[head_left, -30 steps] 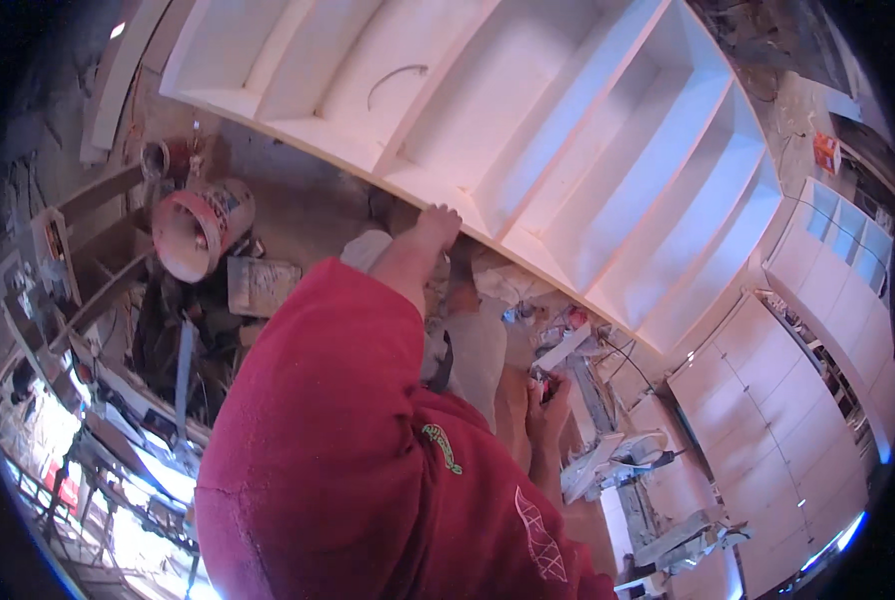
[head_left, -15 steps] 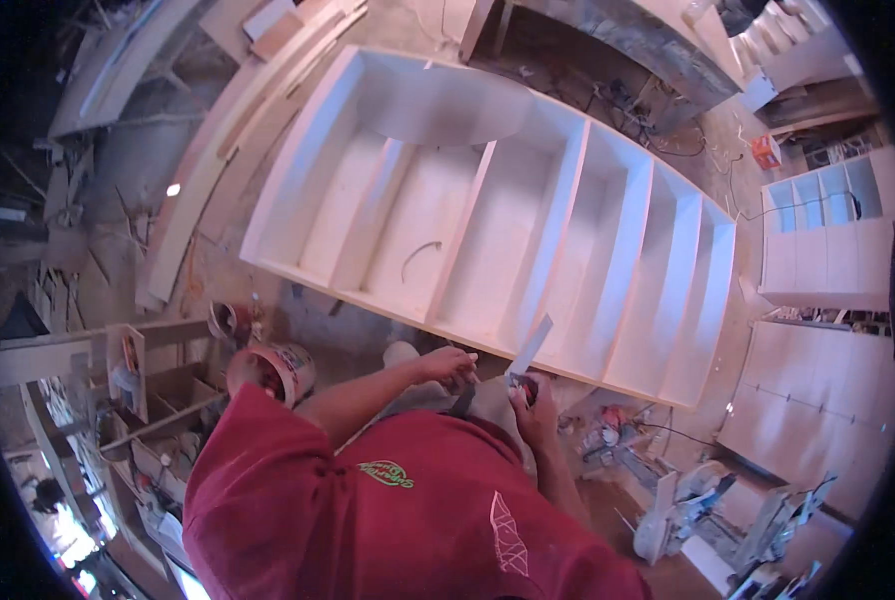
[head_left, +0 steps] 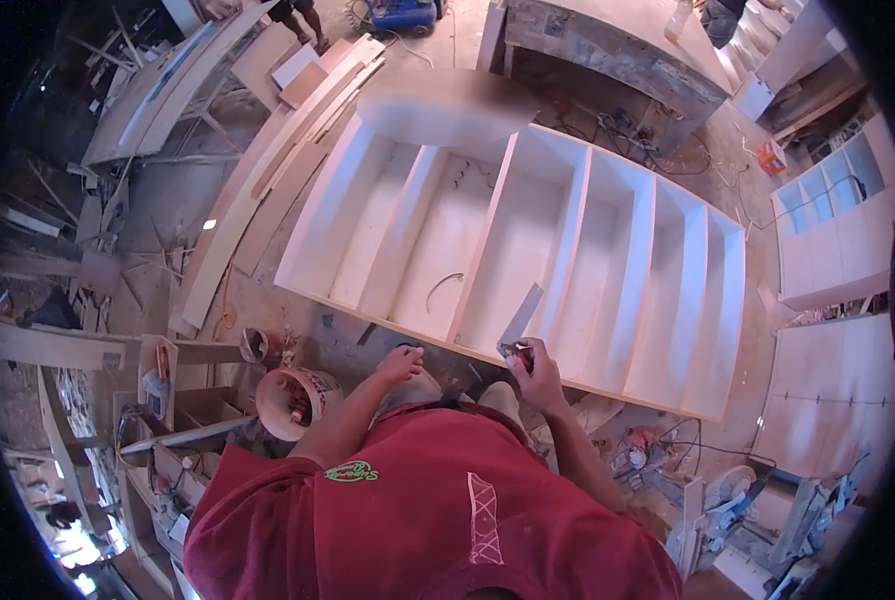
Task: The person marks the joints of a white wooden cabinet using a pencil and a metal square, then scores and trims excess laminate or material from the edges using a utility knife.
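Observation:
My right hand (head_left: pixel 538 377) grips a hand tool with a dark red handle, from which a flat pale strip or blade (head_left: pixel 521 318) points up and away over the near edge of a long white shelf unit (head_left: pixel 484 240). The exact kind of tool does not show. My left hand (head_left: pixel 400 366) is closed in front of my body, apart from the unit's near edge; what it holds, if anything, is hidden. The unit lies on its back with several open compartments facing up. A thin curved strip (head_left: pixel 443 290) lies in one of them.
A bucket (head_left: pixel 296 402) with tools inside stands at my left, near a smaller container (head_left: pixel 260 346). Long boards (head_left: pixel 253 200) lie left of the unit. Cables and tools (head_left: pixel 643 455) clutter the floor at right. A workbench (head_left: pixel 608 50) and a blue machine (head_left: pixel 403 14) are farther off.
My left hand has moved left, away from the right hand, and dropped lower toward my body. The right hand still holds the tool with the strip. The view has shifted, showing more at the far side.

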The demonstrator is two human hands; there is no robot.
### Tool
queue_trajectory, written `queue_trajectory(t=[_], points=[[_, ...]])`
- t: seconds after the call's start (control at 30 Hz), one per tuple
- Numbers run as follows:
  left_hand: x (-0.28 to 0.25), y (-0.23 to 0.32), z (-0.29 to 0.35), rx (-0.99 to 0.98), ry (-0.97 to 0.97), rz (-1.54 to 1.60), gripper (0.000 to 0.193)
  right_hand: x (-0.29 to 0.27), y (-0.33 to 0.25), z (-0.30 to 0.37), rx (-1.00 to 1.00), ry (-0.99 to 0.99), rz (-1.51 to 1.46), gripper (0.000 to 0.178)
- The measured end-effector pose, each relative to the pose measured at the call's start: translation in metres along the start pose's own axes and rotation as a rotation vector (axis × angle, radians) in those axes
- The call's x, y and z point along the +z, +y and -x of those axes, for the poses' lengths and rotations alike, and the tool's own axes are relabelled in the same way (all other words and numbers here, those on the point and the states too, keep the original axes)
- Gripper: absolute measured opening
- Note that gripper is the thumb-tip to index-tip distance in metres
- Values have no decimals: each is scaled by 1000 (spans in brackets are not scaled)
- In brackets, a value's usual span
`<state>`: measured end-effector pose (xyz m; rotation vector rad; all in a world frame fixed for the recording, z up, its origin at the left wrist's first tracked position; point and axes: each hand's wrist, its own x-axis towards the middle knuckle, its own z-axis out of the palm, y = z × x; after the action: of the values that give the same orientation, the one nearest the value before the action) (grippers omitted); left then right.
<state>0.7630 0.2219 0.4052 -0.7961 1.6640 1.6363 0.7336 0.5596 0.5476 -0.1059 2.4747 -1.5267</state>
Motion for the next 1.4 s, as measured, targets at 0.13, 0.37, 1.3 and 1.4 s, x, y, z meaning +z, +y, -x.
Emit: queue_trajectory(t=[0.13, 0.37, 1.3, 1.4], points=[[-61, -51, -38, -31, 79, -31, 36, 19, -12, -3, -8, 8, 20, 39], [-137, -19, -70, 206, 0, -545, 40, 84, 31, -9, 240, 352, -20, 45], [-191, 208, -328, 417, 262, -933, 57, 166, 38, -144, 408, 396, -131, 55], [-201, 195, -422, 566, 463, -1140, 71, 190, 79, -165, 460, 373, -198, 55]])
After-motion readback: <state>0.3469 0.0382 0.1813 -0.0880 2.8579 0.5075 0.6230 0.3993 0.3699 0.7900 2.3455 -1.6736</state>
